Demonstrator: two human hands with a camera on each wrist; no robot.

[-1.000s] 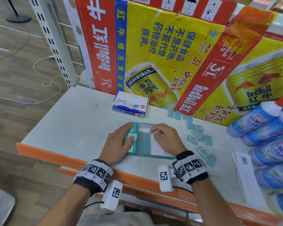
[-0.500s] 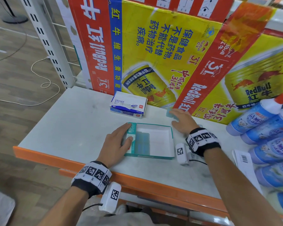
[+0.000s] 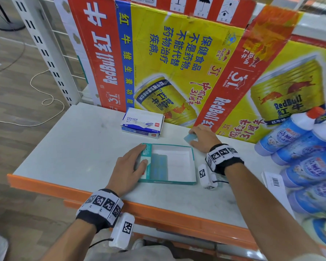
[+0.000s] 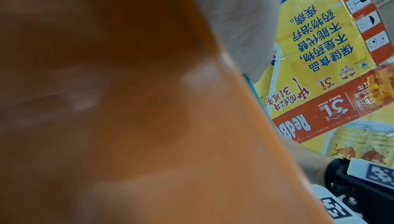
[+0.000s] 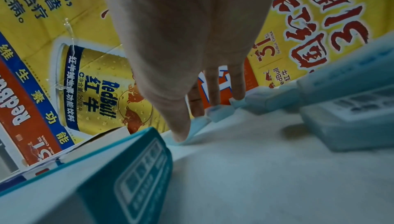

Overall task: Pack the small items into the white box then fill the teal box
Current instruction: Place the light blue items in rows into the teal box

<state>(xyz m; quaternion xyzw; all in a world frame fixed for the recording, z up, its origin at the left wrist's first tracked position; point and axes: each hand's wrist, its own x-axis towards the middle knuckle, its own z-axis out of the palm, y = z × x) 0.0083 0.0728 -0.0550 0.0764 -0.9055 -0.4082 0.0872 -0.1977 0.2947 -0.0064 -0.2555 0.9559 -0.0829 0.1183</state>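
The open teal box (image 3: pixel 193 162) lies mid-table, with a few blue erasers (image 3: pixel 158 164) along its left side. My left hand (image 3: pixel 137 161) rests on the box's left flap, fingers relaxed and thumb at the inner edge. The left wrist view shows mostly the blurred orange shelf edge. Beyond the box's far right corner, my right hand (image 3: pixel 193 137) reaches onto the loose blue erasers; thumb and forefinger pinch one tilted eraser (image 3: pixel 189 137) (image 5: pixel 199 124). More erasers (image 5: pixel 345 126) lie to its right. The closed white eraser box (image 3: pixel 142 122) sits behind the teal box (image 5: pixel 127 168).
Red Bull cardboard cartons (image 3: pixel 177 63) wall off the back of the table. Several blue-and-white bottles (image 3: pixel 299 147) lie at the right, beside a paper strip with a barcode (image 3: pixel 275 181). The orange table edge (image 3: pixel 158 210) runs along the front.
My right hand left the inside of the teal box and moved back-right to the loose erasers, where it now pinches one. The left hand stayed on the box's left end.
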